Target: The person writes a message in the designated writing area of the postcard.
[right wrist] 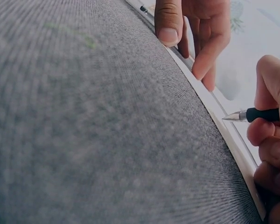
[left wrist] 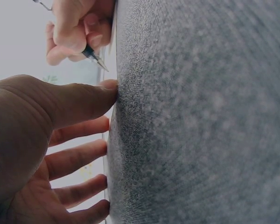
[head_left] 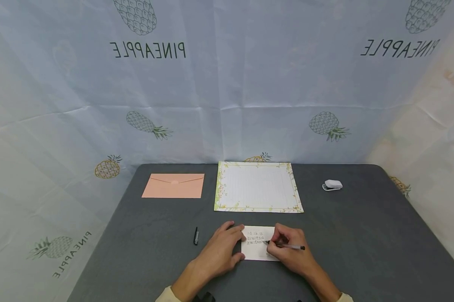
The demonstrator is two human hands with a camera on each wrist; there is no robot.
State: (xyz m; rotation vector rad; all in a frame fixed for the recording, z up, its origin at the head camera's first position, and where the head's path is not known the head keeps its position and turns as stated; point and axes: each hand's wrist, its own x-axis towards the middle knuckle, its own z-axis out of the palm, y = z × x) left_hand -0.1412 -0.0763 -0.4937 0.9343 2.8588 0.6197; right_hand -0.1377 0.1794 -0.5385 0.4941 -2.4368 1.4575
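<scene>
A small white card (head_left: 258, 250) with a few lines of writing lies near the front edge of the grey table (head_left: 362, 235). My left hand (head_left: 227, 247) lies flat with straight fingers on the card's left edge, and its fingertips (left wrist: 107, 88) touch the surface. My right hand (head_left: 287, 251) grips a black pen (head_left: 287, 246) with its tip on the card. The right wrist view shows the pen tip (right wrist: 233, 116) just above the card's edge (right wrist: 224, 116). The pen's black cap (head_left: 196, 236) lies on the table left of my left hand.
A pale orange envelope (head_left: 173, 186) lies at the back left. A sheet of lined letter paper with a leafy border (head_left: 258, 187) lies at the back centre. A small white device (head_left: 332, 185) sits at the back right. A pineapple-print cloth (head_left: 227, 84) hangs behind the table.
</scene>
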